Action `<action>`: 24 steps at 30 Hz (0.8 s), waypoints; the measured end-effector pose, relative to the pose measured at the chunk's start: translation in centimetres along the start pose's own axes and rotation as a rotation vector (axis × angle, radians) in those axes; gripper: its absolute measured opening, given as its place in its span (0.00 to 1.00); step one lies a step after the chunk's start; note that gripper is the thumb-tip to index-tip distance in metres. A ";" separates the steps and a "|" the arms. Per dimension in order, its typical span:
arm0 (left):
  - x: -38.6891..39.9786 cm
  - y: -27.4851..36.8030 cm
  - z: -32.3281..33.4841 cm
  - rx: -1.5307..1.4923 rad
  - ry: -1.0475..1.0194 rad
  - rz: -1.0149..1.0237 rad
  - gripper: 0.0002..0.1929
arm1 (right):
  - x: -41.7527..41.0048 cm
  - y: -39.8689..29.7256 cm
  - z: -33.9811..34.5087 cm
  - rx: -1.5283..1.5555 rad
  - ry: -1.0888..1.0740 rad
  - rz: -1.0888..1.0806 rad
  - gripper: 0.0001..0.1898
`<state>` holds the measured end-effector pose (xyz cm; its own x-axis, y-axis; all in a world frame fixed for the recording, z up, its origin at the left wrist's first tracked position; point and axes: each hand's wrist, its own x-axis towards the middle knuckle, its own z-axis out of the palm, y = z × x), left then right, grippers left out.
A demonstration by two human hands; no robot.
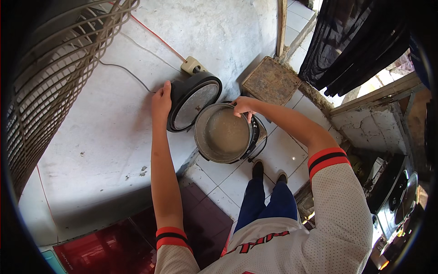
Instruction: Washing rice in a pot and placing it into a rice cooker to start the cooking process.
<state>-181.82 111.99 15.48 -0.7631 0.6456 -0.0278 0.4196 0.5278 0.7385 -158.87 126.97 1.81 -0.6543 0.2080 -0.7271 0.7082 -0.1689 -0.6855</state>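
Observation:
A rice cooker with a round metal pot (224,133) stands before me, and its hinged black lid (196,102) is raised against the wall side. My left hand (161,102) is at the lid's outer left edge, with the thumb up along it. At the pot's upper right rim is my right hand (243,107), its fingers bent over the rim and partly inside. Whether those fingers grip the rim or only rest there, I cannot tell. The pot's inner bottom looks dull and brownish grey.
Behind the lid, a beige power socket (192,65) with a red cord is on the white wall. A worn square board (271,80) lies beyond the cooker. At the left hangs a woven rack (65,78); a red glossy refrigerator (109,246) is lower left, a stove (398,202) at right.

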 end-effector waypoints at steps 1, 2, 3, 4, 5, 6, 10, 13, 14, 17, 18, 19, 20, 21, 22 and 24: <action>-0.1 0.1 -0.3 -0.021 -0.043 -0.048 0.36 | 0.1 0.0 0.3 -0.004 -0.008 0.001 0.43; -0.3 -0.4 -0.3 -0.019 -0.038 -0.055 0.36 | 0.0 0.0 0.5 0.020 -0.028 0.010 0.42; -0.3 -1.2 -0.3 -0.009 0.007 -0.010 0.36 | 0.0 -0.1 0.6 0.042 -0.045 0.011 0.42; 0.2 -1.1 -0.2 -0.003 0.049 0.046 0.36 | 0.4 0.4 0.4 0.038 -0.038 0.001 0.42; 0.4 -1.1 -0.3 -0.006 0.056 0.056 0.36 | 0.8 1.1 0.7 0.020 0.008 -0.021 0.40; 0.0 -1.2 0.0 0.013 0.058 0.061 0.36 | 0.9 1.7 0.8 0.003 0.050 -0.035 0.38; 0.4 -0.9 0.3 -0.034 0.053 0.018 0.36 | 1.9 1.4 -0.3 -0.209 0.063 0.014 0.24; -0.1 -1.0 0.0 -0.029 0.074 0.020 0.36 | 2.0 1.0 0.9 -0.419 0.123 -0.038 0.20; -0.1 -0.9 0.0 -0.028 0.074 0.016 0.36 | 1.7 1.1 1.1 -0.443 0.184 -0.062 0.15; -0.2 0.3 0.4 -0.067 0.049 0.000 0.35 | 2.6 5.0 2.0 -0.783 0.616 -0.463 0.11; -0.3 0.1 0.1 -0.036 0.053 -0.016 0.35 | 2.4 4.9 2.6 -0.783 0.610 -0.465 0.11; -0.4 0.0 0.0 -0.005 0.056 -0.033 0.35 | 2.4 4.7 3.3 -0.814 0.613 -0.386 0.10; -0.4 -0.1 0.1 -0.003 0.058 -0.038 0.35 | 2.3 4.5 3.6 -0.844 0.615 -0.308 0.10; -0.3 -0.3 0.0 -0.017 0.058 -0.019 0.36 | 2.1 4.4 3.8 -0.843 0.605 -0.310 0.10; -0.3 -0.6 -0.1 -0.032 0.059 0.000 0.36 | 1.9 4.2 3.8 -0.925 0.561 -0.288 0.11; -0.3 -0.7 -0.1 -0.019 0.057 -0.007 0.36 | 1.9 4.9 3.5 -1.006 0.511 -0.260 0.13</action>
<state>-181.96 111.38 15.07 -0.7929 0.6094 0.0049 0.4053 0.5213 0.7509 -157.59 123.19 -3.05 -0.7899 0.5282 -0.3114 0.6096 0.7311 -0.3063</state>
